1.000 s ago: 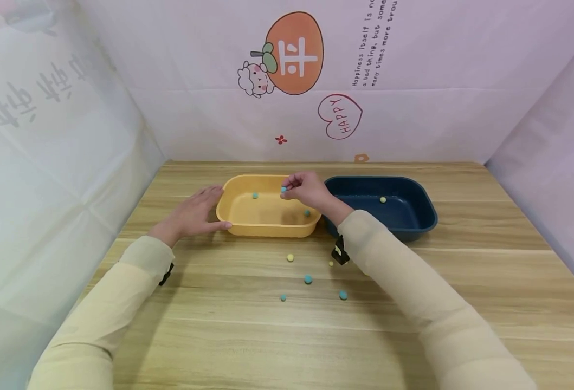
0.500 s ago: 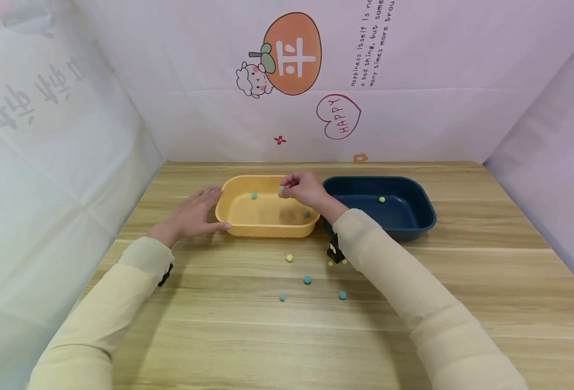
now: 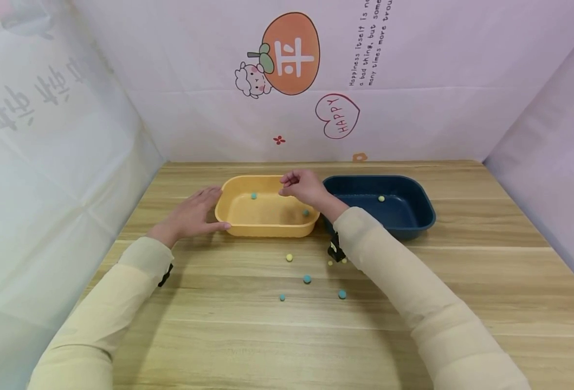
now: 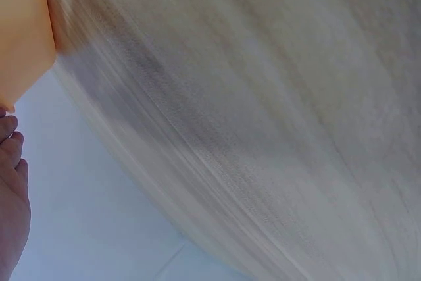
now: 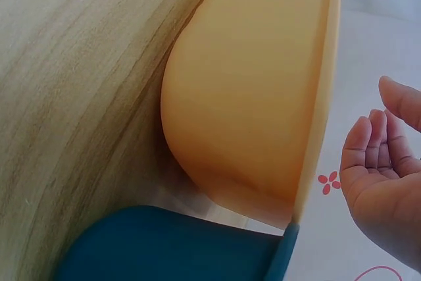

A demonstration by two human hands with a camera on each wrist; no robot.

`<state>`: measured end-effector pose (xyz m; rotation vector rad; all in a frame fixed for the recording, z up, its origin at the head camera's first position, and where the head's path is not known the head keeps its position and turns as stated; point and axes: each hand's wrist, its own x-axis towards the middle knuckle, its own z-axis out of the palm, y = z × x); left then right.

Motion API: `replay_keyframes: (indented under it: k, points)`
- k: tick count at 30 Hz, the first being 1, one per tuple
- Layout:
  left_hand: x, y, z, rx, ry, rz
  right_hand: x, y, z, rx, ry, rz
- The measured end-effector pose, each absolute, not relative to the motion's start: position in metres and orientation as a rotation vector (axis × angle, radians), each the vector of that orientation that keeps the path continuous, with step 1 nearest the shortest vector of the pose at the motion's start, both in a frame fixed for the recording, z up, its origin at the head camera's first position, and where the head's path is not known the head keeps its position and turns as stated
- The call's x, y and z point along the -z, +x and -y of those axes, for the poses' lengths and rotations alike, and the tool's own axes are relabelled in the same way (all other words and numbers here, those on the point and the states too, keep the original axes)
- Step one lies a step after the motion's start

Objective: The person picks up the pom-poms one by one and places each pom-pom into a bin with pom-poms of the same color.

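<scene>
1. Yellow tray sits on the desk; calling all spots off it.
2. L hand at yellow tray's L end: grip spread, fingers along the outside, thumb on the near rim's L corner.
3. R hand up over yellow tray's R part, palm turned in; grip loosely spread, fingers bent, thumb apart fr. the fingertips per R wrist view.
4. Inside yellow tray: one blue ball L of ctr, a 2nd blue ball nr the R front corner.
5. Navy tray just beside yellow tray, R side, w/ one pale yellow ball in it; R sleeve reaches past its L edge.
6. In front of yellow tray, closest: a yellow ball, R of tray's middle. Further out, three blue balls, well apart.
7. Off yellow tray's R front: two tiny yellow balls nr the black wrist piece.
8. Behind yellow tray: white printed cloth, red "HAPPY" heart up to the R.
</scene>
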<state>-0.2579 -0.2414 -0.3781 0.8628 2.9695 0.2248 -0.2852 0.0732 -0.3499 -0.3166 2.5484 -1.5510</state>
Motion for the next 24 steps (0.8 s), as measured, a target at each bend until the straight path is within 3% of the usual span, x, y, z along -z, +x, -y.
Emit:
replay_keyframes:
  k: [24]
  points:
    - [0.378, -0.258, 0.242, -0.228, 0.839, -2.962, 0.330, -0.267, -0.079, 1.500, -0.480, -2.581]
